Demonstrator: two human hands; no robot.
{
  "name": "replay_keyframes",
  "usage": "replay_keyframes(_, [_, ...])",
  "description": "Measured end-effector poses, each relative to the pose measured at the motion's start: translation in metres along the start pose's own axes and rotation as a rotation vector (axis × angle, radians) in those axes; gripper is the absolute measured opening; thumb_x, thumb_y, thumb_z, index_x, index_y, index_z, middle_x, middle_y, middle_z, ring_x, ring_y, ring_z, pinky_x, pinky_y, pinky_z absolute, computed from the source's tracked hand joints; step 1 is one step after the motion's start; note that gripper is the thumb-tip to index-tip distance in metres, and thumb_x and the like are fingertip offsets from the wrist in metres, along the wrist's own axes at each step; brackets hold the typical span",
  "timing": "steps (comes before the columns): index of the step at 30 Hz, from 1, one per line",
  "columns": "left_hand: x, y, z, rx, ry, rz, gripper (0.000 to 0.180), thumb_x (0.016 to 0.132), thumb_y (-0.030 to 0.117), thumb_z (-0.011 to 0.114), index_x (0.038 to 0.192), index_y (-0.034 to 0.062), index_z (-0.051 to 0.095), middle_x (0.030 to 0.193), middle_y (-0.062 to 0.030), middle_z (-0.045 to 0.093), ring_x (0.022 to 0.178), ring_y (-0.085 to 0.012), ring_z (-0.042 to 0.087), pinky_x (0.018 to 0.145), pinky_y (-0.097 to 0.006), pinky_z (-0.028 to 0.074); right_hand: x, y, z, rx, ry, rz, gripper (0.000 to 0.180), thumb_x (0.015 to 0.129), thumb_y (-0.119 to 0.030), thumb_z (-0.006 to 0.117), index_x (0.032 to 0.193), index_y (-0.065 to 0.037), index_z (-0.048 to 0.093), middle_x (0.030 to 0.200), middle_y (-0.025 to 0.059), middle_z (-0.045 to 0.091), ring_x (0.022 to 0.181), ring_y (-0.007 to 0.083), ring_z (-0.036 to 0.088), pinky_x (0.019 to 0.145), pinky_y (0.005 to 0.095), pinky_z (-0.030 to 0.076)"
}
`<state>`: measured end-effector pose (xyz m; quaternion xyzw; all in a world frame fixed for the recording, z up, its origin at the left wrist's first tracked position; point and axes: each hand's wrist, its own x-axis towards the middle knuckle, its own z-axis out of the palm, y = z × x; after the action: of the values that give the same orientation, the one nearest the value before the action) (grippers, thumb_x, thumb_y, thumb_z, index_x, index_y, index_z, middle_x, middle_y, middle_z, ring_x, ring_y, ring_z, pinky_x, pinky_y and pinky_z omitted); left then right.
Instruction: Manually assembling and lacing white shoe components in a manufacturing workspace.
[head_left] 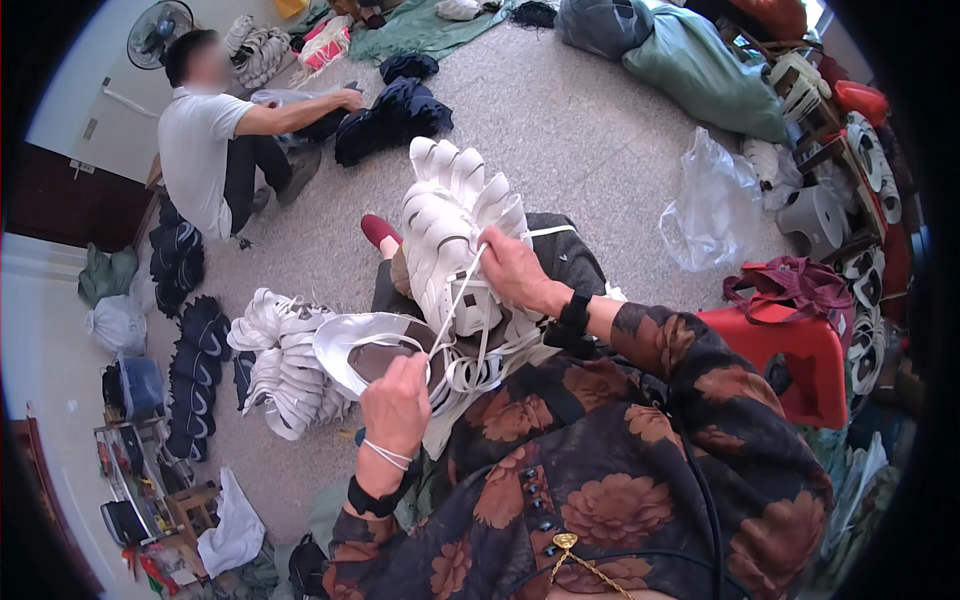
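A white cord (pixel 463 296) runs taut between my two hands. My left hand (pixel 397 405) is closed on its lower end, beside the open collar of a white shoe upper (pixel 338 350). My right hand (pixel 515 268) pinches the cord higher up, against a bundle of nested white shoe uppers (pixel 442 225) lying across my lap. Loops of white cord hang below that bundle, near my knees. Left of my lap, another stack of white uppers (pixel 290 375) rests low down. My fingers hide how the cord is fastened.
A person (pixel 205 140) sits at the far left, one arm reaching to dark bundles (pixel 395 115) on the floor. To my right are a red stool (pixel 790 350) with a maroon bag and a clear plastic bag (pixel 712 205). Dark uppers (pixel 197 370) line the left.
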<state>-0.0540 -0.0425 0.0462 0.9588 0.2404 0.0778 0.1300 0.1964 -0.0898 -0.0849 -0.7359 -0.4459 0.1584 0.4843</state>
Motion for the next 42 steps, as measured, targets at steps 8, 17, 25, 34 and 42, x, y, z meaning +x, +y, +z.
replay_keyframes(8, [0.013,-0.001,0.030,-0.161,0.077,-0.027,0.016,0.088,0.001,0.055,0.102,0.0054,0.062,0.087,-0.0155,0.057,0.079,-0.0359,0.062,0.068,-0.045,0.050,0.031,0.023,-0.061,0.735,0.155,0.332,0.017,0.100,-0.016,0.045,0.098,-0.006,0.059,0.077,0.0039,0.061,0.053,0.0081,0.051,0.048,0.0249,0.042])
replay_keyframes(17, [0.066,-0.026,0.061,-0.276,0.146,-0.082,0.018,0.091,0.001,0.052,0.101,-0.0033,0.065,0.092,-0.0205,0.058,0.089,-0.0416,0.061,0.076,-0.046,0.048,0.013,0.068,-0.132,1.105,0.357,0.558,0.015,0.098,-0.015,0.046,0.100,-0.004,0.056,0.087,0.0122,0.066,0.062,0.0149,0.061,0.055,0.0293,0.053])
replay_keyframes(25, [0.081,-0.040,0.070,-0.053,0.304,-0.026,0.013,0.089,0.005,0.061,0.099,-0.0025,0.067,0.085,-0.0136,0.064,0.077,-0.0305,0.065,0.068,-0.040,0.051,-0.020,0.094,-0.125,0.036,0.187,0.299,0.017,0.094,-0.010,0.051,0.105,-0.001,0.060,0.095,0.0123,0.067,0.076,0.0215,0.065,0.070,0.0341,0.054])
replay_keyframes(34, [0.090,-0.041,0.075,-0.979,0.044,-0.425,0.014,0.095,0.010,0.061,0.095,-0.0026,0.067,0.075,-0.0075,0.069,0.059,-0.0094,0.063,0.053,-0.024,0.051,-0.025,0.001,-0.085,0.341,-0.211,0.097,0.015,0.094,-0.009,0.054,0.101,0.000,0.064,0.083,0.0058,0.064,0.074,0.0134,0.060,0.068,0.0290,0.050])
replay_keyframes(42, [0.087,-0.042,0.080,-0.622,0.164,-0.272,0.014,0.094,0.009,0.058,0.093,-0.0014,0.067,0.076,-0.0128,0.069,0.060,-0.0154,0.065,0.061,-0.031,0.052,-0.037,-0.041,-0.023,0.439,-0.617,0.228,0.031,0.092,-0.007,0.053,0.120,0.006,0.053,0.081,0.0081,0.064,0.064,0.0154,0.063,0.057,0.0307,0.051])
